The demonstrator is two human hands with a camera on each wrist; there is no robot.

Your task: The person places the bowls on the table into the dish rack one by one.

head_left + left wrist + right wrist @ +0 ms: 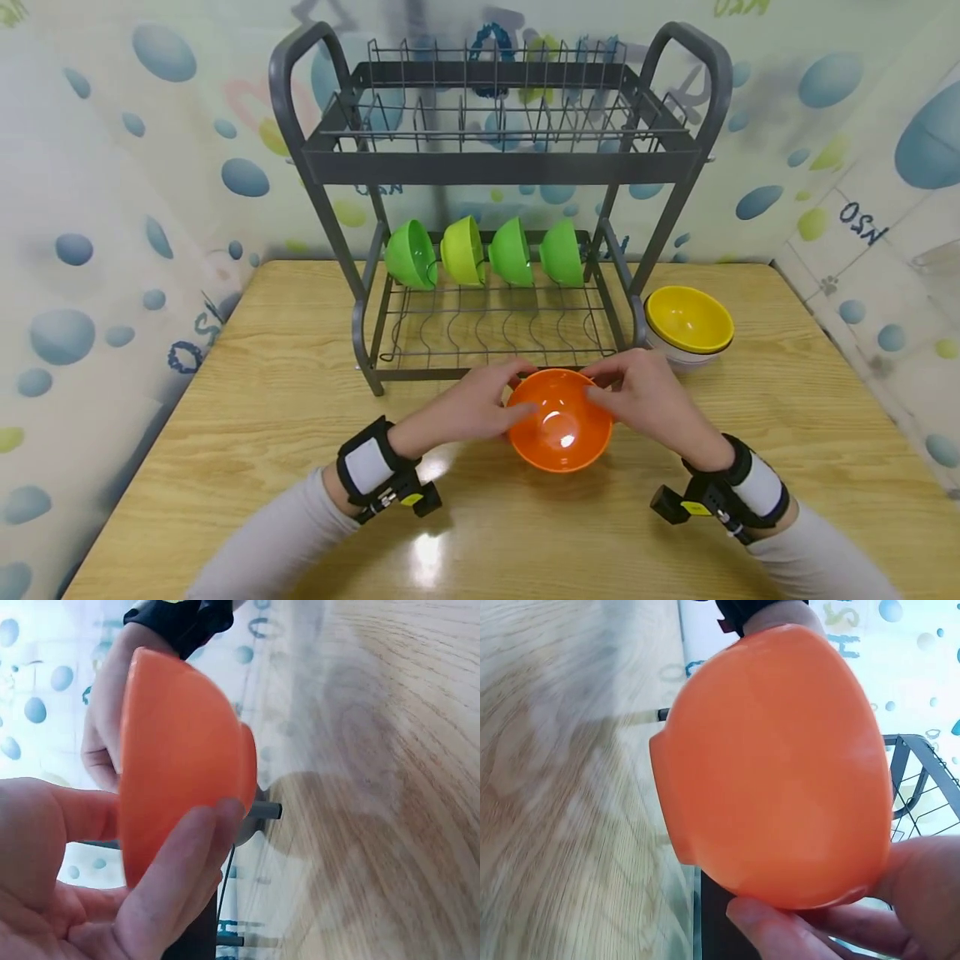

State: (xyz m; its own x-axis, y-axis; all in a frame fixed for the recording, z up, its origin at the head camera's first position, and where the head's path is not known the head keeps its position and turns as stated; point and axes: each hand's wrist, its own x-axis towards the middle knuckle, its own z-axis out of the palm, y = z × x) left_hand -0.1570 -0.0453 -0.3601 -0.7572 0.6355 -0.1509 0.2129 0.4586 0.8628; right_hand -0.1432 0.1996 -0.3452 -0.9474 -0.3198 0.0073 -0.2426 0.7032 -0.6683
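Rack (495, 170) with green bowls (510, 252) stands just beyond the orange bowl (560, 425).

The person's hands (476, 404) face each other, fingers (169, 877) and thumbs pinching, forearms (281, 529) angled inward.

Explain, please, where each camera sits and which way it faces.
Head: on the head, facing forward and down at the round orange bowl, dark grey metal rack; left hand and right hand show.
Left wrist: worn there, facing the bowl's outer side; left hand near, right hand beyond.
Right wrist: worn there, facing the bowl's outside; right fingers and left wrist's black strap show.
The wrist views share the bowl and pale wooden tabletop.
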